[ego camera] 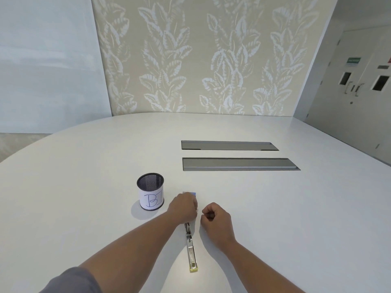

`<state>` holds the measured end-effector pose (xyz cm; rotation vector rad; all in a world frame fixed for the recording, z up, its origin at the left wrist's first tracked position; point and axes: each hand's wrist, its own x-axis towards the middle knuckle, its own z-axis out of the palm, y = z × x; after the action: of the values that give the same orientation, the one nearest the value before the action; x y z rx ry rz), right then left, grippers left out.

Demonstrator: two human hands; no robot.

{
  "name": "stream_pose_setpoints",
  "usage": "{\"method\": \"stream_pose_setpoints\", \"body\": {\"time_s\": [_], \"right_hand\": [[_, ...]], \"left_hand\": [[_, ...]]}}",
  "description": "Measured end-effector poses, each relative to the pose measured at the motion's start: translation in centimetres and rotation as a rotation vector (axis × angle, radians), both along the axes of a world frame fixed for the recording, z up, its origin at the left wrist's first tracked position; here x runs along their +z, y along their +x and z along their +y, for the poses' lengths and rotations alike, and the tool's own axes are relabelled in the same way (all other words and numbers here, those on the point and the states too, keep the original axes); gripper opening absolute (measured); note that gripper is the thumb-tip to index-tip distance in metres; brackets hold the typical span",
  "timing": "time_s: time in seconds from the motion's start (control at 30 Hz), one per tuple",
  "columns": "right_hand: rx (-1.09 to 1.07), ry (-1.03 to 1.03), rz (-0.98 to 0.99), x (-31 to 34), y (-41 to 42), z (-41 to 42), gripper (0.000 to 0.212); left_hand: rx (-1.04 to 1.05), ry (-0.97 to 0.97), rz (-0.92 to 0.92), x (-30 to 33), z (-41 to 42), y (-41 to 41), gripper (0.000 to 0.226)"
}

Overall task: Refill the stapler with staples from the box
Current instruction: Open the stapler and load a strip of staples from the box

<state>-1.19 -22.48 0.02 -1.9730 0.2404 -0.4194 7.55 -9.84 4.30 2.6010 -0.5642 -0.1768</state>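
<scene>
**Both hands at the far end of the opened stapler**

The stapler lies opened out flat on the white worktop, a long metal strip running away from me, its yellowish end nearest my body. My left hand covers its far end, fingers curled down over it; whether that grip is clamped on the stapler or on something smaller I cannot tell, since my knuckles hide the contact. Just beyond this hand a blue corner of the staple box peeks out — most of it is hidden, and no print on it can be read.

My right hand sits just beside the left, on the other side of the stapler, curled into a loose fist with thumb and forefinger pressed together. If staples are pinched there, they are too small to make out.

To the left stands a black mesh pen cup, upright, wrapped with a white paper label hand-lettered "BI" in blue ink. Farther back, two grey cable hatches lie flush in the worktop, one behind the other. On the doors at far right a green sign shows, its writing too blurred to read.
</scene>
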Motion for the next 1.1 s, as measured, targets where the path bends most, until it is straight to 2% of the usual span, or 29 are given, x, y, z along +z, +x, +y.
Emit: {"method": "stream_pose_setpoints", "body": {"time_s": [0.13, 0.47, 0.63, 0.8, 1.0, 1.1], "right_hand": [[0.005, 0.006, 0.006, -0.1, -0.4, 0.0, 0.019], [0.014, 0.013, 0.014, -0.2, -0.8, 0.1, 0.017], [0.016, -0.013, 0.013, -0.2, -0.6, 0.1, 0.017], [0.069, -0.109, 0.004, -0.7, -0.7, 0.6, 0.01], [0.162, -0.18, -0.036, -0.7, -1.3, 1.6, 0.006], [0.175, -0.227, -0.009, -0.8, -1.6, 2.0, 0.018]], "left_hand": [[-0.047, 0.027, -0.017, 0.1, 0.0, 0.0, 0.021], [-0.072, -0.003, 0.045, 0.3, -0.1, -0.1, 0.016], [-0.027, -0.156, 0.027, 0.4, 0.5, -0.1, 0.022], [0.059, -0.359, 0.054, 1.3, 2.0, -0.4, 0.014], [0.14, -0.399, 0.067, 1.1, 4.3, -1.2, 0.013], [0.166, -0.433, 0.114, 0.6, 4.9, -1.6, 0.012]]}}
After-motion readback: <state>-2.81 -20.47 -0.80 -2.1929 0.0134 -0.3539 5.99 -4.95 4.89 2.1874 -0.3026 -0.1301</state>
